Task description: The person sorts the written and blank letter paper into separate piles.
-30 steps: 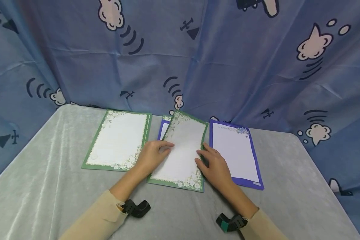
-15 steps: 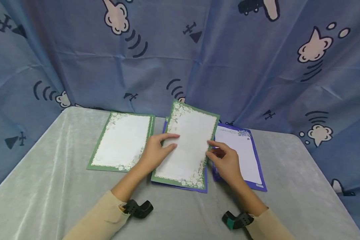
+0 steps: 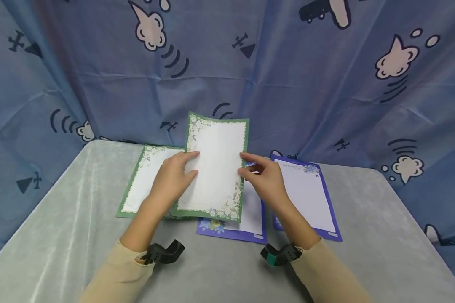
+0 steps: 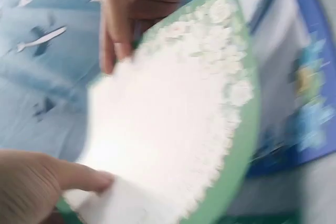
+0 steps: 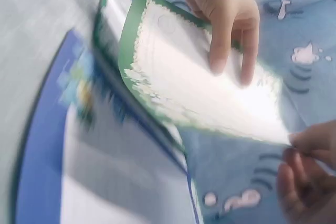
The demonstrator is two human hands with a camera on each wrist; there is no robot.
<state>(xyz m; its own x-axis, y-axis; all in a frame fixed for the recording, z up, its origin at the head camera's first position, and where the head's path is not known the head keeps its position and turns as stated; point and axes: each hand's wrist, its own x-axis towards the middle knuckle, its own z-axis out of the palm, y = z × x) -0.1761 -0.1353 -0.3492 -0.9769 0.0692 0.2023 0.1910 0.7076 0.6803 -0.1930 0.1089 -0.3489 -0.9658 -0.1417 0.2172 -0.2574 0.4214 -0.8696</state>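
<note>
A green-bordered sheet of stationery paper with white printed flowers is held up off the table, slightly bowed. My left hand grips its left edge, thumb and index finger on the front face. On the opposite edge, my right hand pinches the paper between thumb and fingers. Behind and below it lies another green-bordered sheet, partly covered. A blue-purple-bordered sheet shows beneath the raised paper's lower right. In the left wrist view, the raised sheet looks blurred and curved.
To the right, another blue-purple-bordered sheet lies flat, partly behind the right forearm. A pale grey cloth covers the table. Behind its far edge hangs a blue patterned curtain. Black wrist devices are strapped to both wrists.
Both hands have lifted the green-bordered sheet from the middle pile and carried it up and left, over the left green-bordered sheet. The blue-purple sheet under it is now exposed.
</note>
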